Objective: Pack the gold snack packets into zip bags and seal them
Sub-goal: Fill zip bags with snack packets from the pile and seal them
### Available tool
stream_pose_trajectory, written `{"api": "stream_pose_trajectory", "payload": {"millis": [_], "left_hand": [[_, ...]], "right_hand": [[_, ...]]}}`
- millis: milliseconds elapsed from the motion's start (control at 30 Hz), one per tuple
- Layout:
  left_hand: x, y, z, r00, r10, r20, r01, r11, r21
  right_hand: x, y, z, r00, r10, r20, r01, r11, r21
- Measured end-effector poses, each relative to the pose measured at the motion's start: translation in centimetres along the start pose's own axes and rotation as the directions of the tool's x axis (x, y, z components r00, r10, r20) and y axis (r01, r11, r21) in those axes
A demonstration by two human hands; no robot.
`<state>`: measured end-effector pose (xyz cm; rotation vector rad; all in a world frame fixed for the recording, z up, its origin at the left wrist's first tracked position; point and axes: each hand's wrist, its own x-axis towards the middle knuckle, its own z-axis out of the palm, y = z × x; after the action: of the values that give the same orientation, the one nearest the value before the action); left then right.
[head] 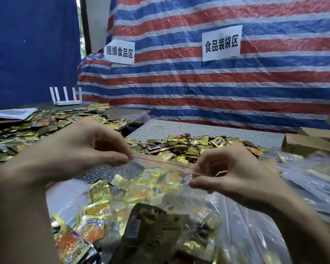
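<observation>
A clear zip bag [160,197] with a red zip line along its top hangs in front of me, filled with several gold snack packets. My left hand [78,151] pinches the bag's top left corner between thumb and fingers. My right hand [234,174] pinches the top right end of the zip strip. The red line runs taut between both hands. Loose gold packets [187,147] lie heaped on the table behind the bag, and more gold packets [80,225] lie below my left forearm.
Another heap of gold packets [27,128] covers the left table, with a white router [67,101] behind it. Clear zip bags [312,183] lie at the right. Cardboard boxes [309,143] stand at the far right. A striped tarp [217,82] with two paper signs hangs behind.
</observation>
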<state>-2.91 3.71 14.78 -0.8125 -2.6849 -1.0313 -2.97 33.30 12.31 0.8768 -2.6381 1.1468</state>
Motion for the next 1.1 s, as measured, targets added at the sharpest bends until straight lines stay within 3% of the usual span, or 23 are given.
{"api": "stream_pose_trajectory", "payload": {"millis": [133,300,467,600,700,867,1000,1100], "left_hand": [[0.2,-0.7,-0.1,1.0,0.003,0.015,-0.001,0.995,-0.104],[0.5,-1.3,-0.3,0.994,0.014,-0.11,-0.023,0.996,-0.081],[0.7,-1.5,-0.2,0.981,0.017,-0.191,-0.04,0.992,-0.12],[1.0,-1.2,0.2,0.977,0.072,-0.199,-0.105,0.981,-0.163],[1.3,-1.0,0.6,0.976,0.088,-0.197,-0.12,0.98,-0.158],[1.4,1.1,1.3,0.977,0.154,-0.15,-0.178,0.971,-0.159],[1.2,3.7,2.5,0.965,0.252,-0.08,-0.259,0.961,-0.095],[0.9,5.0,3.0,0.957,0.279,-0.076,-0.282,0.959,-0.031]], "right_hand": [[0.1,0.8,-0.4,0.997,0.074,-0.013,-0.072,0.992,0.106],[-0.3,1.2,-1.3,0.993,0.11,0.046,-0.115,0.982,0.149],[-0.2,1.0,-1.2,0.99,0.136,-0.033,-0.124,0.964,0.235],[-0.1,1.0,-1.0,0.977,0.175,-0.118,-0.144,0.962,0.233],[0.0,0.8,-0.6,0.966,0.199,-0.164,-0.178,0.975,0.136],[-0.8,-1.0,0.4,0.992,0.061,-0.109,-0.083,0.974,-0.211],[-0.7,-3.2,2.9,0.974,-0.121,-0.194,0.077,0.973,-0.219],[-0.6,-3.8,3.7,0.968,-0.166,-0.189,0.139,0.979,-0.147]]}}
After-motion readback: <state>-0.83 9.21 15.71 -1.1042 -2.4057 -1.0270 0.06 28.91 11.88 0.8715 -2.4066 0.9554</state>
